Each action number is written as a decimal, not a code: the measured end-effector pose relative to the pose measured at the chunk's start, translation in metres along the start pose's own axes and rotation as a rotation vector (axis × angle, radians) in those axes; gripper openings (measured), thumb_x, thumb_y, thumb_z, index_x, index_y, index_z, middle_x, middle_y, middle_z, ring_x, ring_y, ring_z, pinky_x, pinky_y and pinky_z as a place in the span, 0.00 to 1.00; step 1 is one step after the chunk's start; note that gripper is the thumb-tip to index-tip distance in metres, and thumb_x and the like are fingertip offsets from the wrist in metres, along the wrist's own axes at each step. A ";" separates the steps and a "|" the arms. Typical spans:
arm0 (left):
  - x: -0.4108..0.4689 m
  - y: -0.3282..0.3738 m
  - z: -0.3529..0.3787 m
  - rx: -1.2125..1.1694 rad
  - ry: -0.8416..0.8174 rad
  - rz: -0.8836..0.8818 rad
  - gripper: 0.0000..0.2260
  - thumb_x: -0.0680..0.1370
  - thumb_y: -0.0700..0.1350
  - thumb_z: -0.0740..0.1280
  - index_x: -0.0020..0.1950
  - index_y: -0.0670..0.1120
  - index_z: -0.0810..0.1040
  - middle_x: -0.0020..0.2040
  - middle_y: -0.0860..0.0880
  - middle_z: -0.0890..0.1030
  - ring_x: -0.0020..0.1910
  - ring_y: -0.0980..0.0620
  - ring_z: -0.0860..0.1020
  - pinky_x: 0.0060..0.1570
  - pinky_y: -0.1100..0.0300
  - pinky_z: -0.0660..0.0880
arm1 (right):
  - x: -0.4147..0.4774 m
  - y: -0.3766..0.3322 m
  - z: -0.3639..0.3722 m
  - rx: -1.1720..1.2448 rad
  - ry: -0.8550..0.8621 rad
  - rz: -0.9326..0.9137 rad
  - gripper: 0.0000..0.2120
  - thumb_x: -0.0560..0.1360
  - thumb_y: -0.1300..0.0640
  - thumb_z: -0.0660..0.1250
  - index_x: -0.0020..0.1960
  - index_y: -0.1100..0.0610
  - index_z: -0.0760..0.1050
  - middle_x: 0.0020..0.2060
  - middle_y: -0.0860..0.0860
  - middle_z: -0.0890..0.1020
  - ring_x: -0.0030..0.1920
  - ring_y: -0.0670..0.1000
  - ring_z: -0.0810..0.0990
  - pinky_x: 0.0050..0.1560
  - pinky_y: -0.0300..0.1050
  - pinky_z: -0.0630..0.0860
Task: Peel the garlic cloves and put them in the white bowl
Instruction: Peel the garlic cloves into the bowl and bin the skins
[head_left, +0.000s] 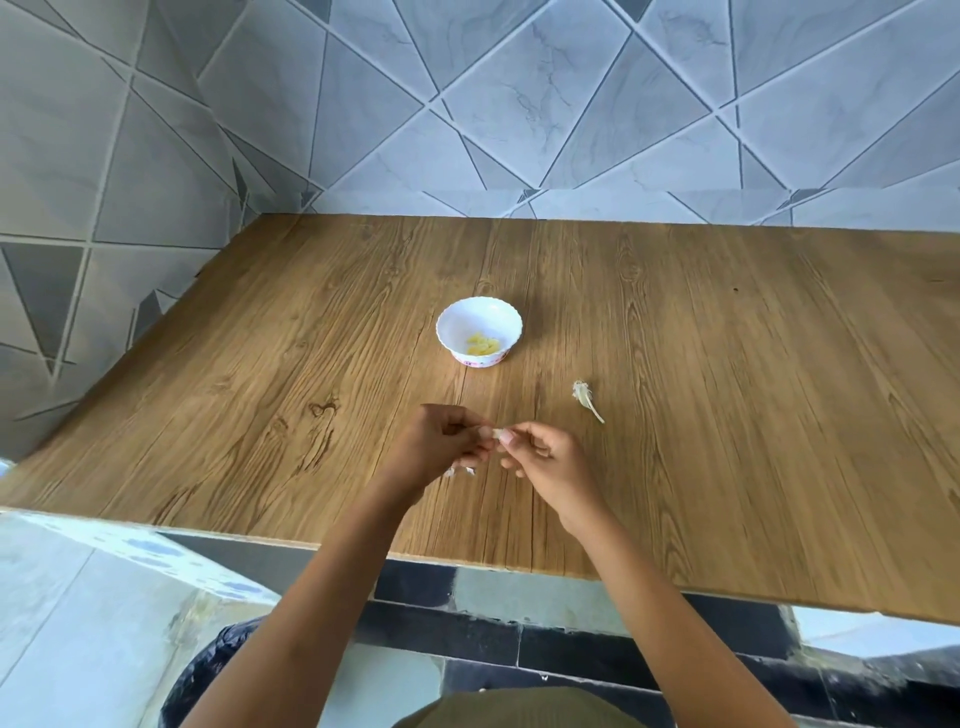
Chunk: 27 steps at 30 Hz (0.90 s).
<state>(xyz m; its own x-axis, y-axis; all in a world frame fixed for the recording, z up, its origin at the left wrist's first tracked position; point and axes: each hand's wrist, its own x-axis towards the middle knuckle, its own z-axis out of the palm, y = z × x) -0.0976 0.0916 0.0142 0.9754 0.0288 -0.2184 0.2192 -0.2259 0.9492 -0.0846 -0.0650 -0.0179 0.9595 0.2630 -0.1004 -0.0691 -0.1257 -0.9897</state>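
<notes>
Over table (727, 364): left hand (434, 444), right hand (548, 460) pinch one clove (497, 433); one white bowl (451, 318).

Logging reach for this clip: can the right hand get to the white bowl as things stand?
Probably yes: only bare table lies between the right hand and the white bowl; the garlic stem sits aside.

pale garlic clove (500, 433) above table; peeled cloves (484, 344) in white bowl (457, 322)
</notes>
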 end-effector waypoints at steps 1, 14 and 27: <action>0.000 -0.001 -0.001 -0.008 0.007 -0.004 0.03 0.75 0.37 0.69 0.45 0.38 0.81 0.37 0.43 0.82 0.34 0.54 0.80 0.38 0.64 0.79 | 0.002 0.001 0.000 0.001 -0.015 0.012 0.07 0.76 0.56 0.67 0.47 0.60 0.79 0.38 0.50 0.82 0.35 0.42 0.80 0.36 0.33 0.74; 0.001 -0.001 0.000 -0.014 -0.035 -0.127 0.07 0.76 0.40 0.69 0.40 0.38 0.79 0.30 0.47 0.79 0.28 0.57 0.77 0.30 0.67 0.74 | 0.012 0.020 0.009 -0.621 0.200 -0.670 0.06 0.74 0.65 0.57 0.38 0.62 0.68 0.35 0.50 0.71 0.34 0.45 0.66 0.33 0.35 0.63; 0.017 -0.012 0.003 0.512 0.058 0.660 0.03 0.74 0.39 0.70 0.46 0.41 0.81 0.40 0.51 0.83 0.39 0.56 0.80 0.42 0.62 0.76 | 0.011 -0.010 -0.008 0.550 -0.138 0.499 0.08 0.79 0.63 0.60 0.44 0.62 0.76 0.31 0.50 0.76 0.29 0.44 0.73 0.29 0.33 0.71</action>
<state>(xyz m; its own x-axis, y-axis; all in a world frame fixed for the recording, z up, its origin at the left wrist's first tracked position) -0.0842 0.0916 -0.0016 0.9025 -0.2180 0.3715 -0.4211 -0.6280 0.6544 -0.0707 -0.0682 -0.0080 0.7379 0.4224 -0.5263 -0.6478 0.2247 -0.7279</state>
